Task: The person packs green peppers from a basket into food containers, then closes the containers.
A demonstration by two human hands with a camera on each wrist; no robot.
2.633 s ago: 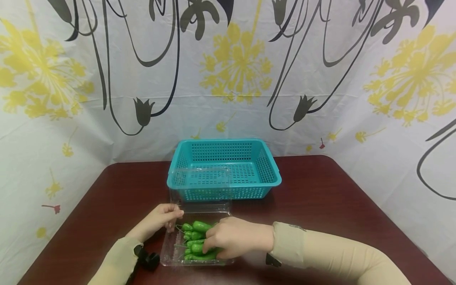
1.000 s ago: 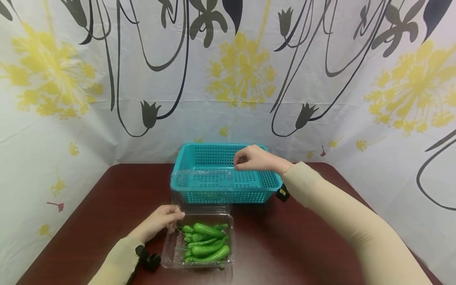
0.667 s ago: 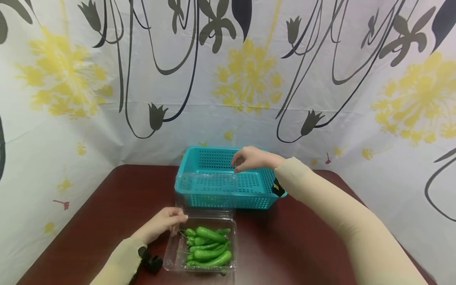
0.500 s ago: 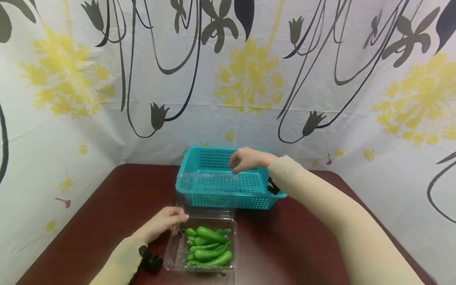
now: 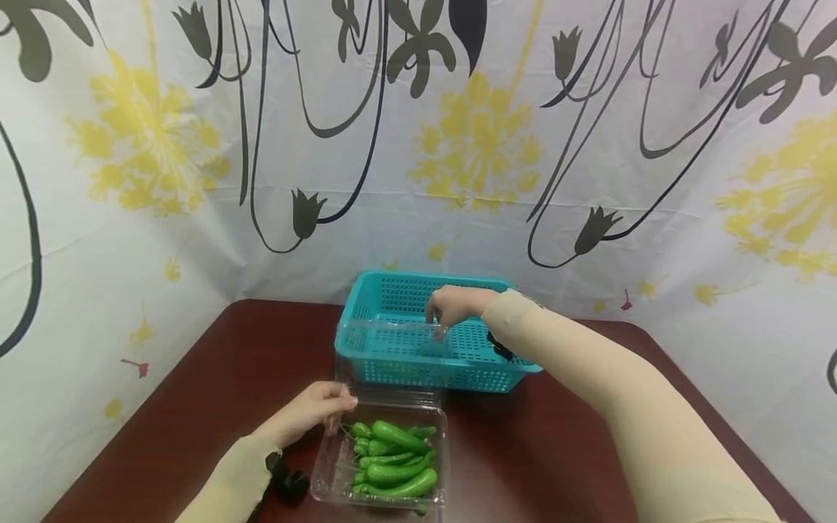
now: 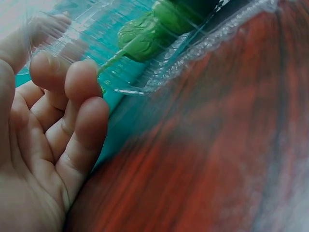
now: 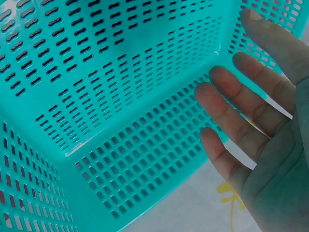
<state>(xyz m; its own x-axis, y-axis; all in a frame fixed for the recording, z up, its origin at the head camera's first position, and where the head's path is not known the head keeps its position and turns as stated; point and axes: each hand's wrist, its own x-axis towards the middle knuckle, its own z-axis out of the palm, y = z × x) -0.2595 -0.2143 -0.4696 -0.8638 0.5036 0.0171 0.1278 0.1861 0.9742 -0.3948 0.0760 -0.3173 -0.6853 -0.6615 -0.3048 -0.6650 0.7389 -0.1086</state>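
Note:
A clear plastic clamshell box (image 5: 320, 485) stands on the table with several green peppers (image 5: 395, 471) in its base. Its raised transparent lid (image 5: 392, 325) overlaps the front of a turquoise plastic basket (image 5: 431, 372). My left hand (image 5: 312, 411) pinches the box's left edge near the hinge. In the left wrist view the thumb is behind the clear wall, with the fingers curled against it beside a pepper stem. My right hand (image 5: 453, 305) is over the basket, fingers pointing down. The right wrist view shows this hand (image 7: 251, 116) with fingers apart, nothing in them, above perforated walls.
The dark red-brown table (image 5: 543, 443) carries both the box and the basket. Behind it hangs a white sheet (image 5: 366, 240) with grey and yellow plant prints. Black wrist camera gear (image 5: 288, 485) sits by the left sleeve.
My right hand has gone from the peppers up to the basket, then lowered slightly behind the lid. The left hand keeps its hold on the box. The head view has shifted.

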